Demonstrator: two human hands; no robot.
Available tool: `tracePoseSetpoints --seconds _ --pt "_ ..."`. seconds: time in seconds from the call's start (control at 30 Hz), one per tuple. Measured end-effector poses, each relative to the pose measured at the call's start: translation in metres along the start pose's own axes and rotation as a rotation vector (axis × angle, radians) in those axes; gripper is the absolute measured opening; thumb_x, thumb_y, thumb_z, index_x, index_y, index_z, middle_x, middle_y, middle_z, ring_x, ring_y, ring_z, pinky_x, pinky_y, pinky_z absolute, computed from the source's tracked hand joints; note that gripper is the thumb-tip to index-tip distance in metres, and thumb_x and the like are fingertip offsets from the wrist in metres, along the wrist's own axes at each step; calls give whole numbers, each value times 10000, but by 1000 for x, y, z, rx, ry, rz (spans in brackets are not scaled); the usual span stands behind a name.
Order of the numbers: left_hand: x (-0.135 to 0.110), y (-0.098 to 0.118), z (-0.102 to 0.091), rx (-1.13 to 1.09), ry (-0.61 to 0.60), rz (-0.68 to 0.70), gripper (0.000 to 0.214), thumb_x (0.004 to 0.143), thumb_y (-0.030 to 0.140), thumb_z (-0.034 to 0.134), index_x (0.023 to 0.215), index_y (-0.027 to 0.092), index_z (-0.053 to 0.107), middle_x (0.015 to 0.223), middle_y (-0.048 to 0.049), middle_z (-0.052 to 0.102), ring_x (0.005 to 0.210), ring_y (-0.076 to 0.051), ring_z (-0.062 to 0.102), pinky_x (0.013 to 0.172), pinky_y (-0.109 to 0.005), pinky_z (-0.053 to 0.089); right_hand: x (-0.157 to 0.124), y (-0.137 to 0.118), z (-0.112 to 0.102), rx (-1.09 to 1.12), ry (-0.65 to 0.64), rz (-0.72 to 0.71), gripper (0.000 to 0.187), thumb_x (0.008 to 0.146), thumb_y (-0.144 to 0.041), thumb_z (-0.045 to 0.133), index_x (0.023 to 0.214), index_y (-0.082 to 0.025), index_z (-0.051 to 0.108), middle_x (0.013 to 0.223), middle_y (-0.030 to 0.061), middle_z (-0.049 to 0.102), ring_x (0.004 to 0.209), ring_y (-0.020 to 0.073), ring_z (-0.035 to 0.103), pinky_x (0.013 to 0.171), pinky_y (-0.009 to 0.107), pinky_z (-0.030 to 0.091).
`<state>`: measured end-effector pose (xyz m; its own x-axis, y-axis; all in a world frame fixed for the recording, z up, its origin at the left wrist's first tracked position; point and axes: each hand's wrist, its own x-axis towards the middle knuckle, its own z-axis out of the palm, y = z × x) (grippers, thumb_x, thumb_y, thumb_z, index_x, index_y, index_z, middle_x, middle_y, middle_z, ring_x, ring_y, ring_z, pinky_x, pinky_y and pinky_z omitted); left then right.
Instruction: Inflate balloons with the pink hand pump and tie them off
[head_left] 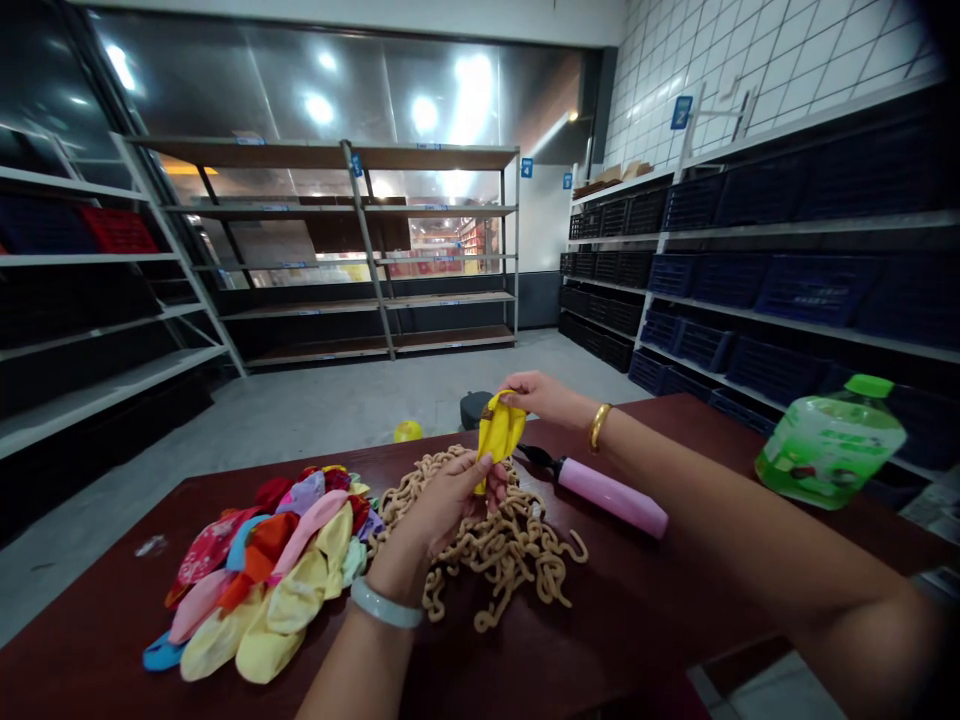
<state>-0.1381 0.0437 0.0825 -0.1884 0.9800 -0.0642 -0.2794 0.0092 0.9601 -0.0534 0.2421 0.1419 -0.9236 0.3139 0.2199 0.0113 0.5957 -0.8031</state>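
Note:
Both hands hold a limp yellow balloon (pixel 498 432) above the table. My left hand (pixel 459 495) pinches its lower end, while my right hand (pixel 534 394) grips the upper edge, where a dark patch shows. Beneath them lies a heap of tan, curly, rope-like pieces (pixel 517 545). Left of that heap is a pile of deflated balloons (pixel 300 560) in yellow, pink, red, orange and blue. A pink hand pump (pixel 611 495) with a black nozzle lies on the right, its nozzle pointing towards the hands.
The dark red table (pixel 622 610) carries a large green-capped bottle (pixel 831 445) at the right. A small clear scrap (pixel 151 546) lies at the left. Beyond the far edge are a yellow round thing (pixel 408 431) and a dark object (pixel 475 408). Shelves (pixel 450 340) and blue crates (pixel 810 290) stand around the room.

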Motion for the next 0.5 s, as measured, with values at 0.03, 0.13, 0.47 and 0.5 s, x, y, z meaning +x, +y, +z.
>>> tracePoseSetpoints --seconds 0.03,0.13,0.47,0.5 --pt "-1 1 2 -24 -5 3 320 850 442 598 828 125 629 667 -41 605 509 -80 536 410 -156 304 -4 5 0 -8 23 19 197 869 -323 518 890 -157 620 840 51 690 739 160 621 679 284 482" --pt "-1 4 3 -218 15 63 272 864 385 590 800 122 618 635 -24 575 491 -74 519 397 -146 310 -25 19 -4 -54 102 75 260 869 -374 519 967 -155 620 890 65 691 789 176 627 710 294 480" --pt "14 12 -41 -812 418 291 213 934 163 439 990 92 632 935 -132 704 896 -203 692 728 -292 585 -142 82 9 -862 -9 351 771 726 -528 665 1378 -180 444 1216 169 610 1084 326 585 833 375 441" --pt "14 12 -43 -838 412 324 223 945 171 428 1002 91 628 955 -138 706 925 -209 689 760 -308 585 -142 85 11 -889 -7 369 703 752 -477 645 1362 -185 455 1182 159 627 1049 315 606 804 365 448"
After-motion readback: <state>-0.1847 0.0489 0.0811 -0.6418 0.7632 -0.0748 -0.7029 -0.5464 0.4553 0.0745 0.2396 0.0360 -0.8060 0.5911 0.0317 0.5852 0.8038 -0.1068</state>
